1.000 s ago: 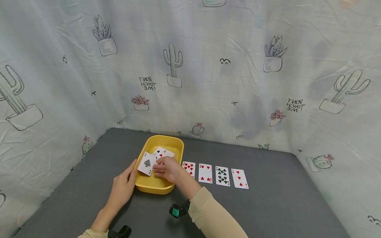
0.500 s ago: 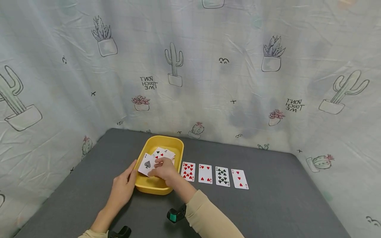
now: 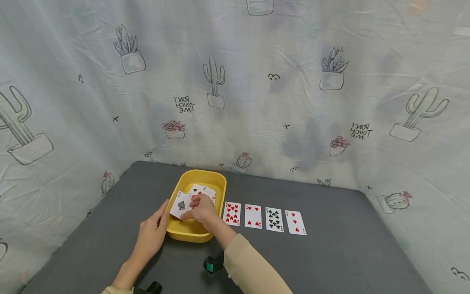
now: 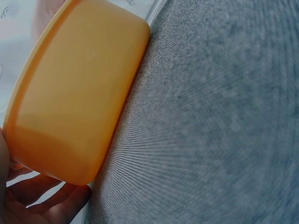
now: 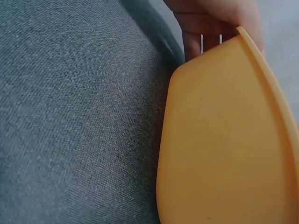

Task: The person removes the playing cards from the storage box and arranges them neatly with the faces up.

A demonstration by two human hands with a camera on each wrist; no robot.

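Two hands at yellow tray (image 3: 216, 179); right hand (image 3: 201, 209) grip pinching cards (image 3: 200, 191); left hand (image 3: 151, 236) flat, relaxed.

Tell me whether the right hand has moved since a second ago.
Yes. The right hand has shifted left over the yellow tray, away from the nine of hearts, toward the ace of spades.

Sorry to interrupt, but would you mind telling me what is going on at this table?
A person is sorting playing cards. The right hand reaches into a yellow tray and pinches a card from the loose pile there, next to an ace of spades. The left hand rests flat against the tray's left side. Four cards lie face up in a row on the grey table, just right of the tray.
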